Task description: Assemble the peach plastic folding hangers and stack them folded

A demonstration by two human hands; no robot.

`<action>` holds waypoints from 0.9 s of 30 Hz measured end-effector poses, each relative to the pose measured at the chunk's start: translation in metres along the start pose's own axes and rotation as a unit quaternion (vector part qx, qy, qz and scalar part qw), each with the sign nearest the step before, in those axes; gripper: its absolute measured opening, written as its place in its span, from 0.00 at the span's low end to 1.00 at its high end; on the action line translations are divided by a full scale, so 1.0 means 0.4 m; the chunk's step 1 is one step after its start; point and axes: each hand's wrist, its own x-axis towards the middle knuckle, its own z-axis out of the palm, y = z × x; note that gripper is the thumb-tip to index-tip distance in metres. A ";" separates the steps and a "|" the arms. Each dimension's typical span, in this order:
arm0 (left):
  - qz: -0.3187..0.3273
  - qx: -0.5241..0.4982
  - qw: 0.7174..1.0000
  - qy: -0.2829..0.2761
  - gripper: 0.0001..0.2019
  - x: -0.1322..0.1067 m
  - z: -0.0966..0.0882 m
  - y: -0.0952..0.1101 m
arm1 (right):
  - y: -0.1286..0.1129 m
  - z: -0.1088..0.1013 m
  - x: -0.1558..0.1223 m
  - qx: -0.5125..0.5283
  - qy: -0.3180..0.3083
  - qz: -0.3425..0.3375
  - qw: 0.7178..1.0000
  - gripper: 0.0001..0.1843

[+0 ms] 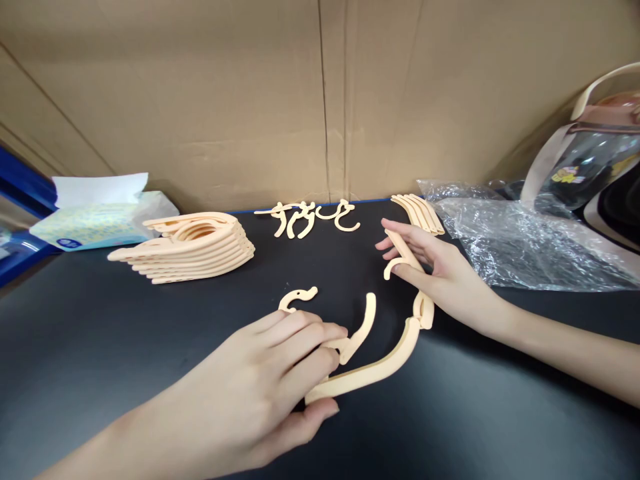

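Between my hands is a cream plastic folding hanger (373,375), its two curved arms meeting at a joint near my right wrist. My left hand (280,373) pinches the near end of the lower arm between thumb and fingers. My right hand (427,267) is closed around the upper arm, where a small hook tip (393,267) pokes out by the thumb. Just past my left fingers lies a loose curved hook (299,295). Another curved piece (363,327) sticks out beyond those fingertips; whether they touch it I cannot tell.
A stack of cream hangers (200,257) stands at the back left, before a tissue pack (100,220). Small hook pieces (300,217) lie along the back edge. Several curved arms (417,213) rest right of them, near clear plastic wrap (540,247) and a transparent bottle (590,160).
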 end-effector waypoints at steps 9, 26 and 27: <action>0.031 0.016 0.999 0.010 0.12 0.003 0.000 -0.003 | -0.007 0.004 -0.003 -0.013 -0.012 0.004 1.000 0.30; -0.134 0.177 0.972 0.073 0.06 -0.004 0.003 -0.051 | -0.029 0.004 -0.012 -0.129 -0.091 -0.067 0.985 0.25; -0.152 0.176 0.970 0.070 0.06 -0.005 0.003 -0.054 | -0.028 0.004 -0.011 -0.140 -0.082 -0.062 0.985 0.25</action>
